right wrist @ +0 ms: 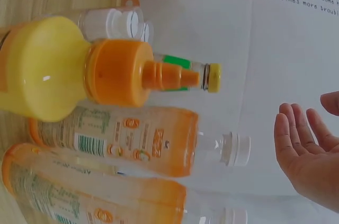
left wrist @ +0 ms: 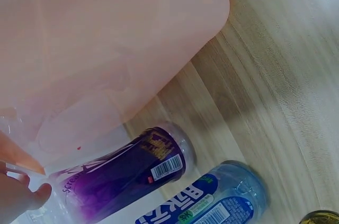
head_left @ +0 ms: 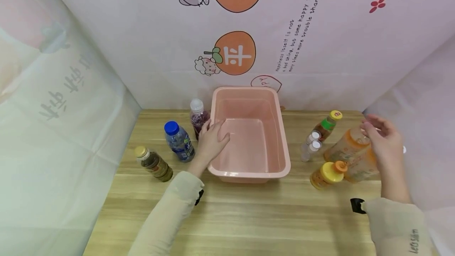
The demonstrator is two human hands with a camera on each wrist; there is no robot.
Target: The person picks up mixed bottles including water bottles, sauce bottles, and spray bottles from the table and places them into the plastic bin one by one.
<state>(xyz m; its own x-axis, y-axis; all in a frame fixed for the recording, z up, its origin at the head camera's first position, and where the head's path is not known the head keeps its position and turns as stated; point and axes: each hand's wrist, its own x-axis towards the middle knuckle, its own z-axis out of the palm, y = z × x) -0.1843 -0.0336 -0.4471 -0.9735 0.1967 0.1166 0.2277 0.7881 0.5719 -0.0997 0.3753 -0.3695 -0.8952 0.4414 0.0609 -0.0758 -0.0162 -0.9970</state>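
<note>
By the back edge of the tabletop (head_left: 284, 216), tub (head_left: 249, 175): pink, mid-edge, open side up; plastic by the look of it, so probably light, fairly stiff and smooth; best taken by both long rims.
Orange bottles (head_left: 341, 147): two, upright near the back right corner; clear-walled, likely light and easily dented; safest hold around the shoulder or narrow neck.
Purple bottle (left wrist: 127, 173): just beside the tub, on the side toward the left edge; smooth, probably slippery; hold around the middle.
Blue bottle (head_left: 180, 141): next leftward; likely similar in handling.
Left hand (head_left: 211, 141): over the tub's left rim, fingers spread; cannot tell any pressure.
Right hand (head_left: 385, 141): near the orange bottles' tops, fingers loose and apart, pinching nothing.
Squeeze bottle (head_left: 330, 174): yellow, nearer the front edge than the orange bottles; probably soft; hold low, away from the nozzle.
Small clear bottles (head_left: 310, 147): two, right of the tub; likely very light, easily tipped; fingertip pinch below the caps.
</note>
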